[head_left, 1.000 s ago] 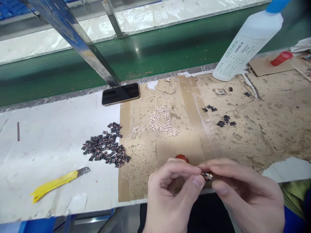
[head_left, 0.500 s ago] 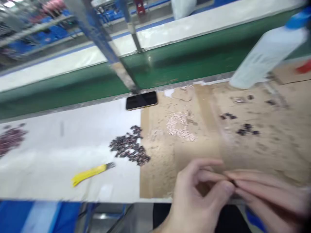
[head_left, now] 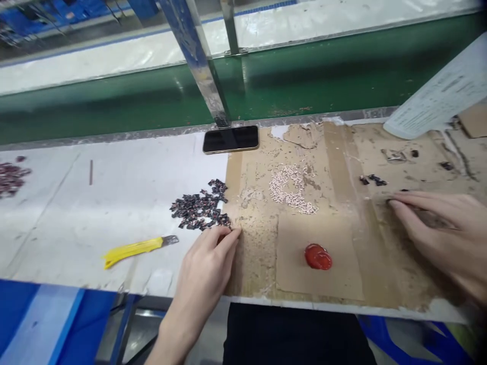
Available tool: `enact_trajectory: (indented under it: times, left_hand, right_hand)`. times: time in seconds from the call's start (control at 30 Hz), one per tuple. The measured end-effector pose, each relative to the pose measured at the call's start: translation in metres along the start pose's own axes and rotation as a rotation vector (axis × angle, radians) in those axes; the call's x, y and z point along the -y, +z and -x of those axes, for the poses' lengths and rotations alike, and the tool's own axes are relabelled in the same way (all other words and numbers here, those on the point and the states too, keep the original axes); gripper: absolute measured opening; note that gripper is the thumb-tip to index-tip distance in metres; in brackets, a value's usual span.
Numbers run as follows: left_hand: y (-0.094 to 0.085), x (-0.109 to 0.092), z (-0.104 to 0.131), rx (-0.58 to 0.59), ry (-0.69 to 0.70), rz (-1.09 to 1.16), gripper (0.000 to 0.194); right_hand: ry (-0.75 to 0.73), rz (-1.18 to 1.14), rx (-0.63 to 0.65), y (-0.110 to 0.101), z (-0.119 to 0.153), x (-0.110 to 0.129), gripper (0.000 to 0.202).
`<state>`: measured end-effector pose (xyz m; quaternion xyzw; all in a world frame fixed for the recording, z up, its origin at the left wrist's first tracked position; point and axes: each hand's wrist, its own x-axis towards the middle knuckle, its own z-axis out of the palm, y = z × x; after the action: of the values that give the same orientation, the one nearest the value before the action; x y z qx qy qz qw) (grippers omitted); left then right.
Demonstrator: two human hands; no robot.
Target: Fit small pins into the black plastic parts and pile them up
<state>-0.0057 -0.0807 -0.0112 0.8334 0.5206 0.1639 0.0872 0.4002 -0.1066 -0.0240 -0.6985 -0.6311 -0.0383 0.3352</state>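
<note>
My left hand point(head_left: 209, 258) reaches to the near right edge of a pile of small black pieces point(head_left: 198, 208). Its thumb and fingertips are pinched together there, and whatever lies between them is hidden. Over the cardboard on the right, my right hand point(head_left: 441, 223) pinches a small black piece point(head_left: 389, 201) between thumb and forefinger. A few more black pieces point(head_left: 375, 180) lie just beyond it. Between the hands, a blob of red paste point(head_left: 318, 256) sits on a cardboard square point(head_left: 289, 276). Behind that is a scatter of tiny pale pink pieces point(head_left: 291, 190).
A yellow utility knife point(head_left: 135, 251) with its blade out lies left of my left hand. A phone point(head_left: 231, 140) rests by the metal post point(head_left: 207, 76). A white bottle point(head_left: 445, 91) leans at the back right. Dark red pieces point(head_left: 11, 177) lie far left.
My hands, which were together at the front of the cardboard, have parted: left to the black pile, right toward the loose black pieces. The red paste is now uncovered. The view has shifted.
</note>
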Motion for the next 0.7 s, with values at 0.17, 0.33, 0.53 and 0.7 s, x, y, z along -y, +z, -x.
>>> enact_trajectory:
  times: [0.17, 0.33, 0.53, 0.7]
  left_hand:
    - [-0.009, -0.002, -0.008, 0.149, 0.151, -0.241, 0.031]
    - [-0.017, -0.009, -0.005, 0.184, 0.278, -0.293, 0.045]
    - [-0.012, -0.018, 0.011, 0.238, 0.171, -0.158, 0.048]
    - [-0.008, -0.017, 0.011, 0.225, 0.100, -0.083, 0.034]
  right_hand:
    - [-0.232, -0.070, 0.245, 0.024, -0.023, 0.062, 0.015]
    - [-0.290, -0.049, 0.424, 0.054, -0.037, 0.097, 0.017]
    - [-0.291, -0.051, 0.476, 0.060, -0.039, 0.105, 0.027]
    - [-0.231, -0.117, 0.433, 0.062, -0.040, 0.105, 0.026]
